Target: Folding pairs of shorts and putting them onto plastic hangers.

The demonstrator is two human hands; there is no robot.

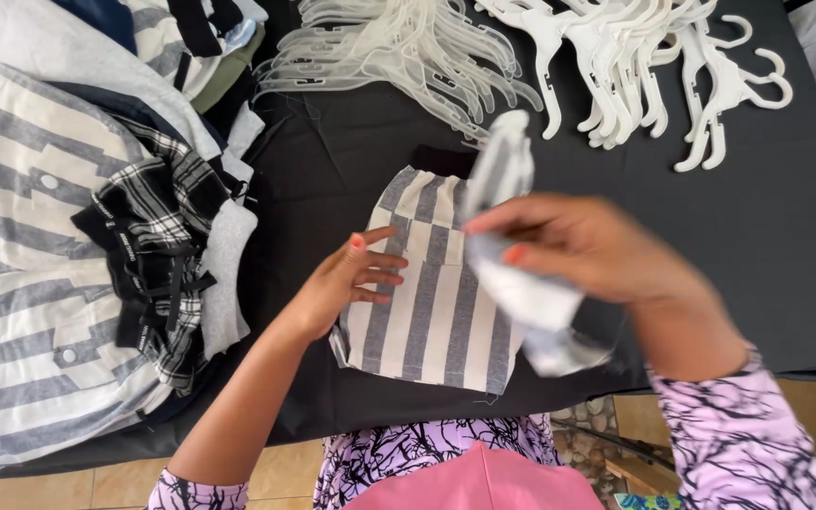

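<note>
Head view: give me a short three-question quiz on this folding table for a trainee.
1. True or false: the left hand lies flat on the grey-and-cream striped garment.
2. The right hand has its grip on: A) a white hanger, B) a pale grey cloth, C) a plaid piece.
3. Fill in: the white hangers lie at the table's ___ edge, beside the clear hangers.

Key
1. True. Its fingers rest on the garment's left side, on the black table cover.
2. B. The cloth is blurred and lifted over the garment.
3. Far. The black-and-white plaid garment sits left, on the striped pile.
</note>
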